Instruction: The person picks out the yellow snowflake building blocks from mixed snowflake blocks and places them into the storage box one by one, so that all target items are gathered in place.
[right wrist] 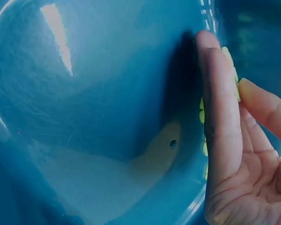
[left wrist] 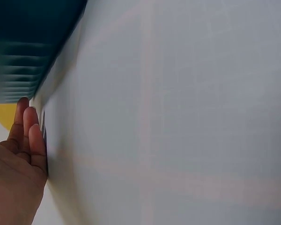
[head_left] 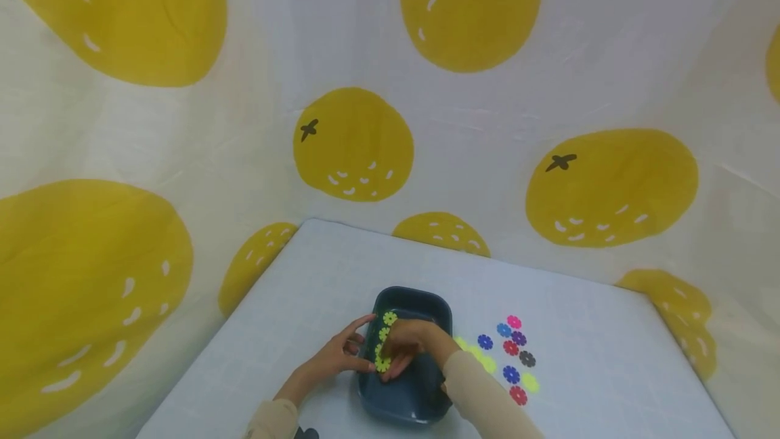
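Observation:
A dark teal plastic bin (head_left: 411, 402) stands on the table. Along its left inner wall runs a row of yellow-green flower-shaped discs (head_left: 389, 318). My left hand (head_left: 332, 360) is at the bin's left rim, thumb and index finger spread apart over the edge; in the left wrist view its other fingers (left wrist: 37, 140) extend against the outer wall. Reaching inside from the right, my right hand (head_left: 405, 341) pinches a yellow-green disc (right wrist: 232, 70) between thumb and fingers, close to that wall. More discs (right wrist: 202, 112) show partly behind its fingers in the right wrist view.
Right of the bin, loose flower discs lie on the white table: red (head_left: 518, 395), blue (head_left: 511, 374), black (head_left: 527, 358), pink (head_left: 514, 322) and yellow-green (head_left: 530, 383). A dark object (head_left: 307, 433) sits at the bottom edge. Fruit-printed cloth (head_left: 475, 141) hangs behind the table.

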The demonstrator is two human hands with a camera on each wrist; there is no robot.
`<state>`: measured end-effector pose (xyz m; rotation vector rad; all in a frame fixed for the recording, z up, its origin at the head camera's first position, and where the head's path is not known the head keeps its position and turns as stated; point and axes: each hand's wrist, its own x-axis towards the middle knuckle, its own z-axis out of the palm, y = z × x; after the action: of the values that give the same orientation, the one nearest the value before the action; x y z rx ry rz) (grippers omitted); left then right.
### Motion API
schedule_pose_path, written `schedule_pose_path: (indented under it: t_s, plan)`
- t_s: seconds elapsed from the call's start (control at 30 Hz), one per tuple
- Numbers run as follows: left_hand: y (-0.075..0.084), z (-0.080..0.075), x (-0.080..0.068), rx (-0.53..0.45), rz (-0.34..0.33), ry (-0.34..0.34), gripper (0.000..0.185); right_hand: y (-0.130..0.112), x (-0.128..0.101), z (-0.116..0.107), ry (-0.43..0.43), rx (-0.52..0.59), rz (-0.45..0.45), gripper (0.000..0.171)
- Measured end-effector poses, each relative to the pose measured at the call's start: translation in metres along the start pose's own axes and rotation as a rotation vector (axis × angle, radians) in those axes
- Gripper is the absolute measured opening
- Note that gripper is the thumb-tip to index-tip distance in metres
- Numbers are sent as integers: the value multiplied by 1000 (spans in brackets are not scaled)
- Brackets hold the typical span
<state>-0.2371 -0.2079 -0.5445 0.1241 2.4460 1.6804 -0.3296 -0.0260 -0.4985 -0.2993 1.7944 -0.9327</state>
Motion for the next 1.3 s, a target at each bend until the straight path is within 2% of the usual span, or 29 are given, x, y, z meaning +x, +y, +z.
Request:
schedule_pose_path:
  t_s: [0.27, 0.57, 0.67, 0.83, 1.0, 1.17, 1.3]
  plan:
    - [3, -1, -2, -5, 6, -9, 86, -3, -3, -1, 16, -44, 6, 21]
    - [7, 1, -1, 1, -2, -2, 86, -8, -15, -3, 113, -60, 22, 24]
    - [6, 1, -1, 9, -9, -3, 87, -10, -22, -5, 143, -80, -7, 24]
    - [2, 0, -2, 11, -11, -5, 87, -16, -43, -12, 163, -57, -138, 26]
    - [3, 2, -1, 11, -18, -2, 86, -17, -73, -30, 118, 36, -247, 29]
    - [5, 1, -1, -1, -18, -5, 86, -6, -104, -55, 112, 120, -283, 34]
    - [4, 1, -3, 2, -17, -9, 85, 15, -126, -76, 158, 156, -278, 39]
